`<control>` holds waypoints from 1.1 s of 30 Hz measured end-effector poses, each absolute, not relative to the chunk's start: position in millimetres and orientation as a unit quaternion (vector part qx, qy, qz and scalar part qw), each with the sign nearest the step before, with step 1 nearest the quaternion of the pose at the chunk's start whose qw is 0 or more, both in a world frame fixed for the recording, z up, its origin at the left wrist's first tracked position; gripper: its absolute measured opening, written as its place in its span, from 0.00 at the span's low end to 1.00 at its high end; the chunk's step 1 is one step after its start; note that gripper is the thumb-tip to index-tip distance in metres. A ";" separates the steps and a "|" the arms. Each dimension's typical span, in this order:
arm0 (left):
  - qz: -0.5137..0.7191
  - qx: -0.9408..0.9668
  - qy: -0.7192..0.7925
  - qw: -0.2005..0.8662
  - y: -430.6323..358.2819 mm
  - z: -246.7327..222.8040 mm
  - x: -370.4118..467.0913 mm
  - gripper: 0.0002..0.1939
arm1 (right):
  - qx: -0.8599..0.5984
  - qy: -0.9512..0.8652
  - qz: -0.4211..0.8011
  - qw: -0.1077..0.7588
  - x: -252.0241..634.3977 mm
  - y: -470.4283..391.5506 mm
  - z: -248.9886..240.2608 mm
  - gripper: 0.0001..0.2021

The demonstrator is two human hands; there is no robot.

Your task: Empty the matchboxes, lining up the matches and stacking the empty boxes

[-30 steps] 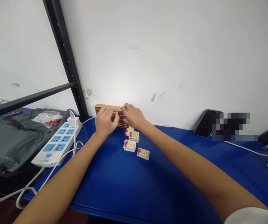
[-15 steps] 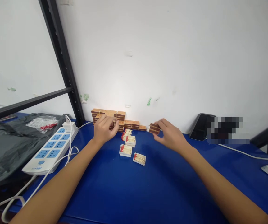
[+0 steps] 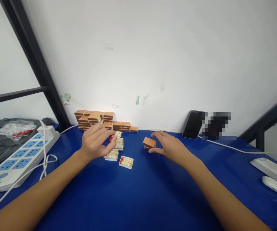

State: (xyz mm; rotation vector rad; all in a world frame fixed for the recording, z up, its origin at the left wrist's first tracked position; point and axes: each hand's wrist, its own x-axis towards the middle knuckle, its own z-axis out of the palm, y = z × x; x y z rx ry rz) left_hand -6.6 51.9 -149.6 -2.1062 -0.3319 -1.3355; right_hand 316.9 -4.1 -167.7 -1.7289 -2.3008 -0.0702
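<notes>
A small stack of matchbox sleeves lies on the blue table, the right hand spread loosely just beside it, fingers touching. The left hand hovers half-curled, holding nothing, over open match trays. Stacked sleeves line the wall.

Two bare forearms enter from the bottom edge of the head view, one from each lower corner. No sleeve, watch, ring, bracelet or glove shows on either arm. The left hand is bare, with slim fingers and short, unpainted nails as far as can be told. The right hand is likewise bare, its wrist and forearm uncovered all the way down to the picture's edge. Both arms look slender and smooth, without visible markings.
</notes>
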 end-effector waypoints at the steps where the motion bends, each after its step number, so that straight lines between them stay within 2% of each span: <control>1: -0.501 -0.800 -0.119 0.308 49.6 -150.3 -4.6 0.12 | -0.597 -0.791 -0.022 0.132 317.9 -4.1 -168.2 0.22; 7: -0.458 -0.831 -0.119 0.292 44.1 -154.8 1.8 0.11 | -0.582 -0.791 0.007 0.189 315.8 -4.1 -163.9 0.12; 15: -0.429 -0.873 -0.169 0.159 26.2 -157.2 18.6 0.25 | -0.488 -0.774 0.144 0.376 280.9 -19.4 -162.8 0.17; 20: -0.445 -0.871 -0.168 0.123 19.0 -160.1 23.9 0.24 | -0.474 -0.755 0.149 0.427 268.0 -26.8 -165.7 0.17; 28: -0.438 -0.877 -0.191 0.053 22.1 -158.0 23.5 0.19 | -0.466 -0.743 0.171 0.448 261.8 -31.4 -162.8 0.17; 33: -0.450 -0.870 -0.193 0.059 24.6 -156.9 21.6 0.15 | -0.481 -0.696 0.242 0.475 259.0 -32.8 -163.7 0.23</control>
